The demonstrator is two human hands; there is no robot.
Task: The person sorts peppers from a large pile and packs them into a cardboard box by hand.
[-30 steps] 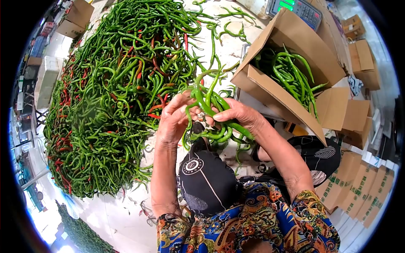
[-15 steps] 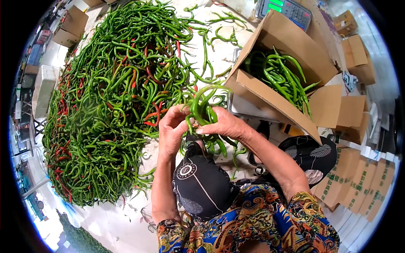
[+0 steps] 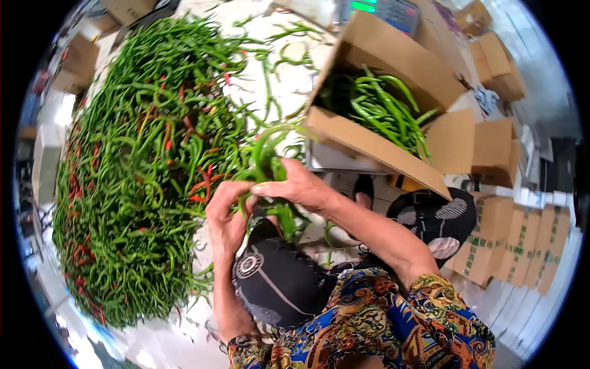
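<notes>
A bunch of long green chili peppers (image 3: 285, 220) is gripped in my right hand (image 3: 302, 186), above my knees. Curved peppers stick out over the top of the fist and others hang below it. My left hand (image 3: 226, 212) is beside it, its fingers bent and closed at the near side of the bunch, with the fingertips meeting my right thumb. A green pepper shows at those fingertips, partly hidden. To the left spreads a big heap of green peppers (image 3: 132, 221) mixed with red ones. An open cardboard box (image 3: 381, 150) at the right holds more green peppers.
The box rests on a scale platform (image 3: 337, 158); the scale's lit display (image 3: 364, 6) stands behind it. Loose peppers (image 3: 294, 58) lie scattered on the pale surface at the back. Printed flat cartons (image 3: 516, 246) lean at the right, and more boxes (image 3: 499, 64) stand behind.
The view has turned, so heap and box sit further left. My hands have come closer together at the bunch, which remains in my right hand.
</notes>
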